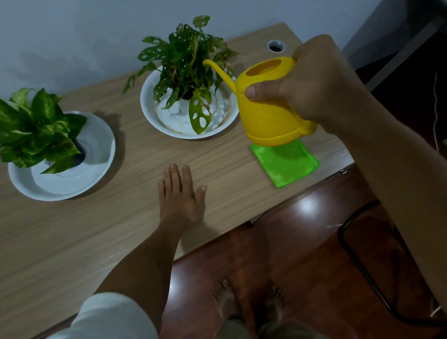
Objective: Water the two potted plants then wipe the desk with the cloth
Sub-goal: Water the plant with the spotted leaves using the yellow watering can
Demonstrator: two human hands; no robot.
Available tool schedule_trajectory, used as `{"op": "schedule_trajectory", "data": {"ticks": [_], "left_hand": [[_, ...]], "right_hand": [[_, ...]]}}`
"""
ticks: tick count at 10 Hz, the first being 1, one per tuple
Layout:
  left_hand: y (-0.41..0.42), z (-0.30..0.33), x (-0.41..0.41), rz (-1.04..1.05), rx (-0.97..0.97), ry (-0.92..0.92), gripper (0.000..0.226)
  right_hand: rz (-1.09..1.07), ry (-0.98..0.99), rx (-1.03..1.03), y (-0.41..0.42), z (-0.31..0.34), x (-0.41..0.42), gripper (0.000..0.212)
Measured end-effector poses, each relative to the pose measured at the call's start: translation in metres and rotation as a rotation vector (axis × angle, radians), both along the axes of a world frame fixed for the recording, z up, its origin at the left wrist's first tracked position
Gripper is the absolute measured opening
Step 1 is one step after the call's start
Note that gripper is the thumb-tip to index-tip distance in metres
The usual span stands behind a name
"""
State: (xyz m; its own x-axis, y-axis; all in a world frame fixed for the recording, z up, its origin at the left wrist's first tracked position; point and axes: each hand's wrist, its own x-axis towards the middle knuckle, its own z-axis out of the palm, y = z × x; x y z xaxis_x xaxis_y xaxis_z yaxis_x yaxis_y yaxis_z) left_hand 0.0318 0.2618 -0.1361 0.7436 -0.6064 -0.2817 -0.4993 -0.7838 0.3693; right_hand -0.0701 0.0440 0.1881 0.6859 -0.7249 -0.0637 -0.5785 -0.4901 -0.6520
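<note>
Yellow watering can (267, 103) in right grip (311, 82) — green cloth (286, 163) beneath; left hand (181, 196) flat, released.

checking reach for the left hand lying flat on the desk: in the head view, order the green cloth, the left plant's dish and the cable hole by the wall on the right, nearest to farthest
1. Green cloth, to the right of the left hand.
2. Left plant's dish, to its left and a little further back.
3. Cable hole, far back right by the wall.
</note>
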Motion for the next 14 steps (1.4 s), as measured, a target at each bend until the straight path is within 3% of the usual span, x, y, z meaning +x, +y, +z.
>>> {"op": "schedule_trajectory", "data": {"ticks": [2,3,4,6,14], "left_hand": [[0.001,-0.001,0.002,-0.004,0.014,0.019,0.077],[0.001,-0.001,0.001,0.0,0.011,0.023,0.077],[0.001,0.0,0.001,0.009,0.002,0.022,0.077],[0.001,0.0,0.001,0.005,-0.001,0.021,0.077],[0.001,-0.001,0.0,0.016,-0.004,-0.006,0.076]], "right_hand": [[-0.032,-0.031,0.013,0.0,-0.004,0.003,0.064],[-0.076,-0.059,-0.002,0.003,0.001,0.006,0.079],[-0.087,-0.082,-0.015,0.005,0.006,0.01,0.068],[-0.095,-0.12,-0.007,0.012,0.013,0.021,0.078],[-0.12,-0.134,0.025,-0.002,0.01,0.036,0.08]]}}
